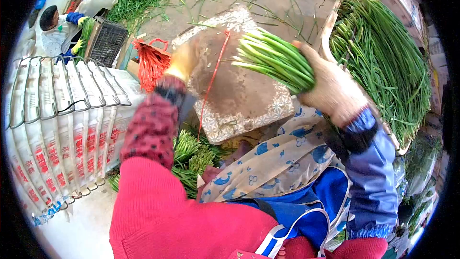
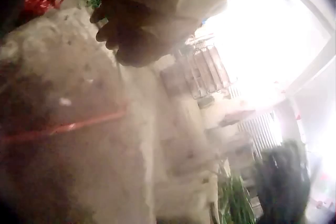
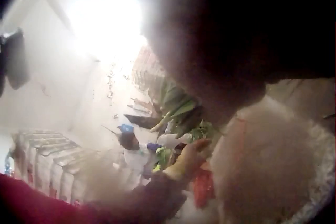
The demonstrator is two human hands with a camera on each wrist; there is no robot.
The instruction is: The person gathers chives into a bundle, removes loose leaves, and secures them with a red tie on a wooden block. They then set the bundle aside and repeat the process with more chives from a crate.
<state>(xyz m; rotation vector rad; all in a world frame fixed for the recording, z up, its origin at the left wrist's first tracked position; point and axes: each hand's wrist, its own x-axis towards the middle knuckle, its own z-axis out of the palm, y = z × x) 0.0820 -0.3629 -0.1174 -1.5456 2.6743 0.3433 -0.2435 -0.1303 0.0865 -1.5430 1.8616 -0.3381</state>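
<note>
My right hand grips a bunch of green chives above the right side of a patterned board, pale stem ends pointing left. A thin red tie strip lies across the board's brown middle. Motion blurs my left hand over the board's left edge, next to a bundle of red tie strips. Its fingers look loosely extended with nothing held, in the left wrist view. Dark shadow hides the right hand's grip in the right wrist view.
A crate heaped with long chives stands at right. White stacked crates with red lettering fill the left. Tied bunches lie below the board. Another person works at upper left beside a black crate.
</note>
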